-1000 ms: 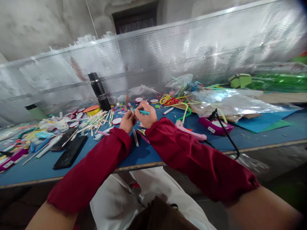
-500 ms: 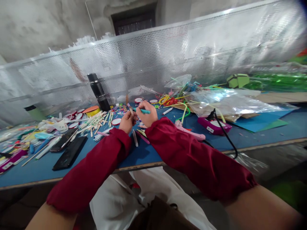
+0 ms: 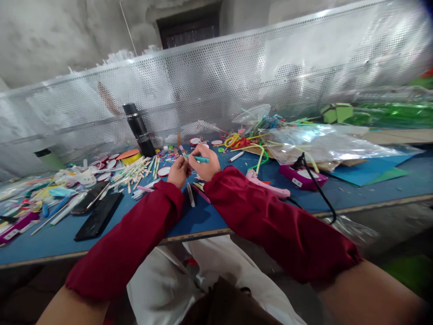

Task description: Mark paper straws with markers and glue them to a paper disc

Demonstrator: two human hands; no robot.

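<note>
While the left grip (image 3: 179, 172) pinches a slim stick (image 3: 182, 150), the right grip (image 3: 207, 168) holds a rounded teal pen (image 3: 202, 159).

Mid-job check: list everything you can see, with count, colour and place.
Table: one, blue, below everything.
Pen: one, blue-green, centre.
Stick: one, purple-tipped, centre.
Wooden sticks: many, pale, centre-left.
Phone-like slabs: two, black, front left.
Bottle: one, black, back left.
Roll: one, yellow-orange, left.
Red-rimmed discs: several, white, left and centre.
Small clutter: uncountable, mixed colours, mostly left.
Marker: one, white, centre-right.
Glue-gun-like tool: one, pink, right.
Boxes: two, purple, far left and right.
Plastic bag: at least one, clear, right.
Sheets: two, blue and green, right.
Perforated panel: one, silvery, behind.
Trousers: one pair, white, below.
Sleeves: two, dark red, forearms.
Left grip: one, bare, on the stick.
Right grip: one, bare, on the pen.
</note>
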